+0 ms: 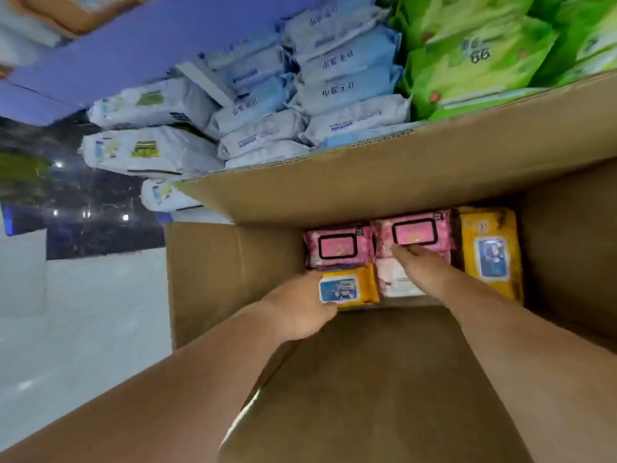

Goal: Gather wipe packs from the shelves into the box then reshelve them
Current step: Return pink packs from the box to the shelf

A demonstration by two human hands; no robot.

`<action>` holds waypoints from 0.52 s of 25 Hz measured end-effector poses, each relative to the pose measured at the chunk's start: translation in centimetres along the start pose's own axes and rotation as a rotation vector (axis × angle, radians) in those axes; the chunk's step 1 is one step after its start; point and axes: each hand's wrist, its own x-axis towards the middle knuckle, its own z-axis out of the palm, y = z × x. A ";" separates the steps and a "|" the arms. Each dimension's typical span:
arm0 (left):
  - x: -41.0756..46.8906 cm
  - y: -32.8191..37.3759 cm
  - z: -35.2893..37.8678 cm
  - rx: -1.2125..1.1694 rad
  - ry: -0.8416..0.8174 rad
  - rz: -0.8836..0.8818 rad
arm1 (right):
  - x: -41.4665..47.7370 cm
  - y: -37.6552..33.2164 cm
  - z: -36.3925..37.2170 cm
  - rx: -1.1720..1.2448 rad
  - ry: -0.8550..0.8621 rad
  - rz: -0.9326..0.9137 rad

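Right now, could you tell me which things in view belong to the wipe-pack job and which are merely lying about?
Part of the job:
- cardboard box
- pink packs and orange packs inside it
- left hand gripping the small orange pack
- right hand reaching onto a pink pack
- shelved blue-white packs and green packs

Just there:
- white floor

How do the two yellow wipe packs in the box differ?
The yellow pack by the left hand lies crosswise, gripped by the left hand. The yellow pack on the right lies lengthwise against the box wall, untouched, and shows more of its length. Both have blue lid labels.
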 end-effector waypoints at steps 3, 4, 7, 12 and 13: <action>5.4 -2.3 1.1 0.049 -0.006 -0.071 | 4.3 2.3 1.0 0.074 0.131 0.072; 7.2 -2.9 1.5 0.061 0.014 -0.080 | 5.8 3.1 1.0 0.129 0.200 0.101; 11.5 -3.0 1.2 -0.065 0.116 -0.050 | 9.7 4.7 0.6 0.428 0.411 0.172; 17.7 -3.5 1.9 -0.380 0.180 -0.144 | 13.5 7.0 1.4 0.254 0.617 0.198; 18.6 -3.4 2.1 -0.440 0.165 -0.179 | 13.8 7.2 1.5 0.242 0.607 0.195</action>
